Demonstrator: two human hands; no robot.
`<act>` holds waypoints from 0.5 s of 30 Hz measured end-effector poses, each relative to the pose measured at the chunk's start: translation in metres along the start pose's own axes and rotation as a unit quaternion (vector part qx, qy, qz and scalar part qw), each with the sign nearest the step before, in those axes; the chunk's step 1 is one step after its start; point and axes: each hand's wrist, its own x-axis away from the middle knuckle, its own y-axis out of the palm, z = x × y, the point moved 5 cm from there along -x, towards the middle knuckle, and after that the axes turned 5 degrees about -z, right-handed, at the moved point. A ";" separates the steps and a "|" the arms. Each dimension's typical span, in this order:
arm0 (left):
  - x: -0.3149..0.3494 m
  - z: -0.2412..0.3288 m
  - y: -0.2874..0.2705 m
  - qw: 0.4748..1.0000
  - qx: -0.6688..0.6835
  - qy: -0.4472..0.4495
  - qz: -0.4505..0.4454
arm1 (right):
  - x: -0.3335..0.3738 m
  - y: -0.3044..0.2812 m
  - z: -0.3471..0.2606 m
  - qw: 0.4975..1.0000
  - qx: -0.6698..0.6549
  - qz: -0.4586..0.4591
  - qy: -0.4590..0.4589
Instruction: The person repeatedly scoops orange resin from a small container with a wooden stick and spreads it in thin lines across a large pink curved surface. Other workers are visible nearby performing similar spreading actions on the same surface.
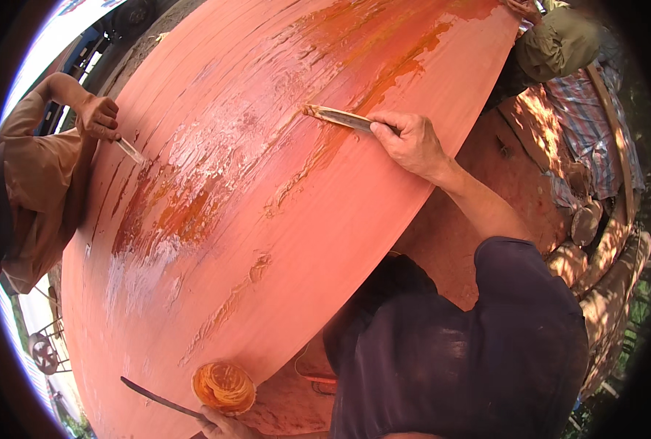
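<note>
My right hand (412, 146) grips a flat, narrow spatula-like tool (340, 118), dark along one side and pale along the other. Brown residue coats its tip, which meets a large curved, pinkish-orange panel (340, 219). Glossy reddish-brown paste (186, 205) lies across the panel in streaks and ridges. At the bottom edge my left hand (227, 426), partly cut off, is closed at the base of a round bowl (224, 388) smeared inside with orange paste. A thin dark strip (161, 400) juts out from beside the thumb; how it is held cannot be made out.
On the far left, a co-worker's hand (99, 117) works a brush-like tool (129, 150) on the same panel. Another person in an olive sleeve (559, 44) is at the upper right. Logs (611, 293) and a striped tarp (589, 110) lie on the right. A wheel (44, 353) shows lower left.
</note>
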 end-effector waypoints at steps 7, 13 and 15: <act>0.010 0.014 0.007 0.984 0.161 -0.041 -0.063 | 0.044 0.020 -0.019 0.924 -0.341 -0.105 0.135; 0.012 0.017 0.011 0.979 0.187 -0.051 -0.055 | 0.101 0.051 -0.047 0.918 -0.316 -0.167 0.169; 0.012 0.015 0.011 0.977 0.199 -0.050 -0.052 | 0.108 0.059 -0.056 0.938 -0.280 -0.155 0.130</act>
